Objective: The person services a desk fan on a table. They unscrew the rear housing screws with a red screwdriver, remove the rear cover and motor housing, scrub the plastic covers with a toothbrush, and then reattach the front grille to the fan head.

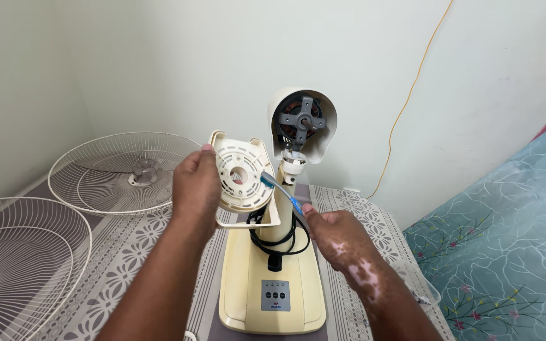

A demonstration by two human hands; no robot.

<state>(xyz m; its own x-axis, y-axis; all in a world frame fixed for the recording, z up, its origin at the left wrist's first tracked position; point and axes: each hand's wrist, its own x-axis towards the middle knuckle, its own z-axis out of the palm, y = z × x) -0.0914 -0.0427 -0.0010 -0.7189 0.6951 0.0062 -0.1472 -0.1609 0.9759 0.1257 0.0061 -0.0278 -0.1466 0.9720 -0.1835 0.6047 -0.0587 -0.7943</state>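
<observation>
The fan is well stripped down — both wire guards (pixel 118 170) lie off near the table's left edge and the motor (pixel 299 121) is bare. The left hand (pixel 196 186) grips the cream round cover (pixel 242 175) beside the motor — the right hand (pixel 336 230) pinches a blue toothbrush (pixel 280 187) against it, so cleaning looks unfinished, reassembly left.

Tight in the middle: left hand (pixel 196 189) with the cream motor cover (pixel 242 177) sits just beside the fan neck (pixel 284 202), coiled black cord (pixel 273 237) wrapped at its foot. Motor housing (pixel 303 125) blocks overhead. Two wire grilles (pixel 124 172) crowd the table's left side. Bed (pixel 507 246) closes off the right. Open lanes: bare patterned cloth (pixel 127 259) left of the base, strip behind the right hand (pixel 336 237).
</observation>
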